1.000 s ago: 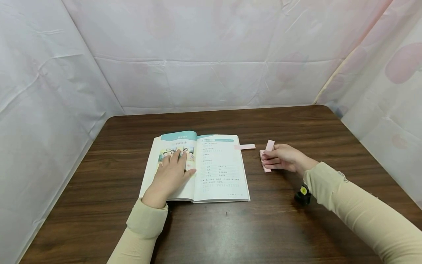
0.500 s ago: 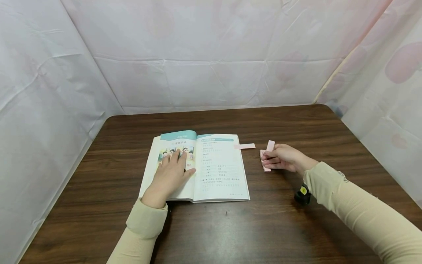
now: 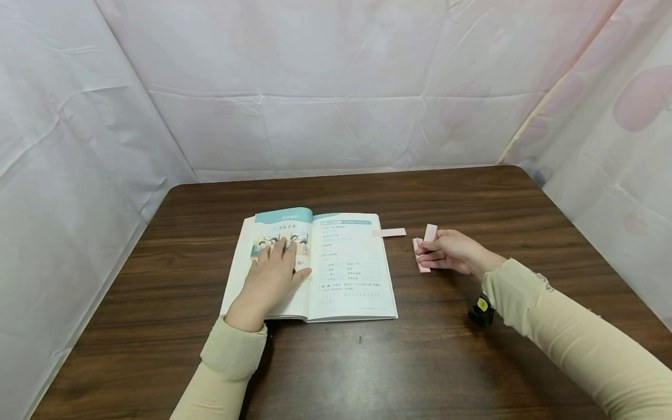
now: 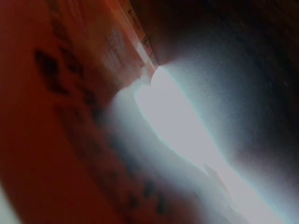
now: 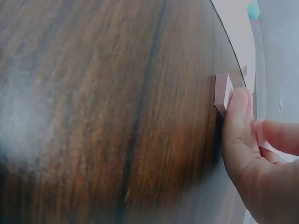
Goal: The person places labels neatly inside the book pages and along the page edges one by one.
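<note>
At back and sides, pale pinkish-white creased cloth (image 3: 336, 70). In front, dark brown wood-grain table (image 3: 357, 373) with rounded far corners. Left of centre on it, white-paged printed book (image 3: 341, 291) with teal headers, lying open, spine near-to-far. On left-hand half of it, left hand (image 3: 273, 277), laid flat with fingers straight and spread wide, gripping nothing; left wrist view too blurred and glared to add more. Off to the right of it, right hand (image 3: 454, 254), with fingers curled to a narrow pinch. Below wrist there, small black object (image 3: 482, 310) with yellow patch, too unclear to name. Touching right fingertips on their left side, thick pale pink paper stack (image 5: 222, 91), between book and right hand, long axis near-to-far, slightly slanted. In right pinch, pointing away from body, narrow pale pink paper strip (image 3: 431, 232); loose or joined to stack, cannot tell. Across book's right edge, second pink paper strip (image 3: 394, 232), part on page, part over table, long axis left-to-right, nearly crosswise to held one. Key relation: book edge to left of right fingers, apart, right hand nearer.
</note>
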A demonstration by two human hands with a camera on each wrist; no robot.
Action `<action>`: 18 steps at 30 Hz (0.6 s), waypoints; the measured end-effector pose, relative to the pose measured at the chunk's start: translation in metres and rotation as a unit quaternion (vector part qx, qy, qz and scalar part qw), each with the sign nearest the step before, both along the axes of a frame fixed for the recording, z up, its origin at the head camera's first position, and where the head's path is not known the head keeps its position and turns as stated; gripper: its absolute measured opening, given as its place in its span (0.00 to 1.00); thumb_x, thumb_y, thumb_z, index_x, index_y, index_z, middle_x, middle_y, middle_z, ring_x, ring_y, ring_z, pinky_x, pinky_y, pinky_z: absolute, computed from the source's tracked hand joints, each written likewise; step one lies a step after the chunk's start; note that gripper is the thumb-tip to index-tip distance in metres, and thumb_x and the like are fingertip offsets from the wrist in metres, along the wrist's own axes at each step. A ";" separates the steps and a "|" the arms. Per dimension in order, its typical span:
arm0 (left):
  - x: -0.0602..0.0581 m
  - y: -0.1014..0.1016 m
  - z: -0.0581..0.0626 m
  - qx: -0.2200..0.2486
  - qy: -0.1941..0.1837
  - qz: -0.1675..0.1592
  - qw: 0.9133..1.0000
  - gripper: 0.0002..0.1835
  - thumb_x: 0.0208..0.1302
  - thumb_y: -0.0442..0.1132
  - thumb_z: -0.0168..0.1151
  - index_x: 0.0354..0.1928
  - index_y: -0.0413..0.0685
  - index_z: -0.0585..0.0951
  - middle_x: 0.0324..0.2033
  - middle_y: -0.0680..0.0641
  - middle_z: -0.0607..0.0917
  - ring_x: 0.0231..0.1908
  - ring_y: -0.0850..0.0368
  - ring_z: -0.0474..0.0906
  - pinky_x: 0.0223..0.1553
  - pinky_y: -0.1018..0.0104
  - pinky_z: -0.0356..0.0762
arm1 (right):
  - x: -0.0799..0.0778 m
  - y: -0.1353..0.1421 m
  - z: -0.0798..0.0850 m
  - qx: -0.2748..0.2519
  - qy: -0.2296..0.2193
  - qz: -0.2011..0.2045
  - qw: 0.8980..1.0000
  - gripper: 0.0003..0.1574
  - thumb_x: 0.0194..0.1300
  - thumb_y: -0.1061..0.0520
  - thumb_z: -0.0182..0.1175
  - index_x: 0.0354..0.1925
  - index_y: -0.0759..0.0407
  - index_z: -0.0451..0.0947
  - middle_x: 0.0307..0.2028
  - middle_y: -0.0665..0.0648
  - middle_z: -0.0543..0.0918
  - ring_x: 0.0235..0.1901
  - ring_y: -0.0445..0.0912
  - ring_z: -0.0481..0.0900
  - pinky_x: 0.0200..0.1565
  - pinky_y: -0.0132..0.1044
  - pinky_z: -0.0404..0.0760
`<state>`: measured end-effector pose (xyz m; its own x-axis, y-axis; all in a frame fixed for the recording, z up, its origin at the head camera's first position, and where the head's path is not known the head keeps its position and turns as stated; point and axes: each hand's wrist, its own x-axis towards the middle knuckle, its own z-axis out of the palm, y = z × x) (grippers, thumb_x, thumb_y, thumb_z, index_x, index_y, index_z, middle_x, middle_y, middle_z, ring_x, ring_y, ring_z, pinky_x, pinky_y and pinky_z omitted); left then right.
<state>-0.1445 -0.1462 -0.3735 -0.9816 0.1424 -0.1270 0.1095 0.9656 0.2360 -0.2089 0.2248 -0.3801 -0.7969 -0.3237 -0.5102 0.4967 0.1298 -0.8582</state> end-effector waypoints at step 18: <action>0.001 -0.001 -0.002 -0.004 0.004 -0.001 1.000 0.40 0.72 0.59 0.53 0.76 0.44 0.58 0.76 0.36 0.56 0.73 0.29 0.52 0.69 0.32 0.54 | 0.002 0.004 -0.002 0.002 0.015 0.004 1.000 0.19 0.76 0.63 0.48 0.59 0.74 0.62 0.35 0.52 0.88 0.36 0.41 0.87 0.46 0.35 0.85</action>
